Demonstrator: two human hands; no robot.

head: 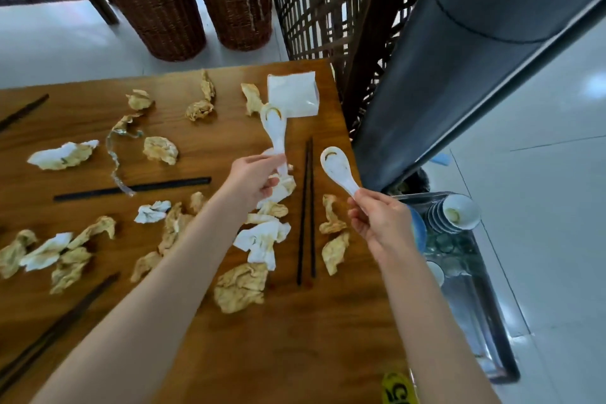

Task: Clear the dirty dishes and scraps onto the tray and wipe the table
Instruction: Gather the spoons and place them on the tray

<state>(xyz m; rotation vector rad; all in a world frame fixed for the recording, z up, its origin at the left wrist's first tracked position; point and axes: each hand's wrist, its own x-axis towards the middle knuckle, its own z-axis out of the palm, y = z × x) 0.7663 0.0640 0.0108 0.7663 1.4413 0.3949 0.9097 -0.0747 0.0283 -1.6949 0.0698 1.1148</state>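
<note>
My left hand [254, 179] pinches the handle of a white soup spoon [274, 128], raised above the wooden table [328, 321] with its stained bowl pointing away. My right hand [377, 218] grips a second white soup spoon [337, 167] by its handle, near the table's right edge. Several crumpled, stained napkins [241, 287] lie scattered over the table. A pair of dark chopsticks [306, 207] lies between my hands. To the right, below table height, a metal tray [492, 315] carries stacked white bowls [459, 211].
More dark chopsticks lie at the middle left [131, 188], the far left [23, 111] and the near left [55, 328]. A white tissue pack [293, 93] sits at the far right corner. Wicker baskets [157, 6] and a lattice screen [328, 0] stand behind the table.
</note>
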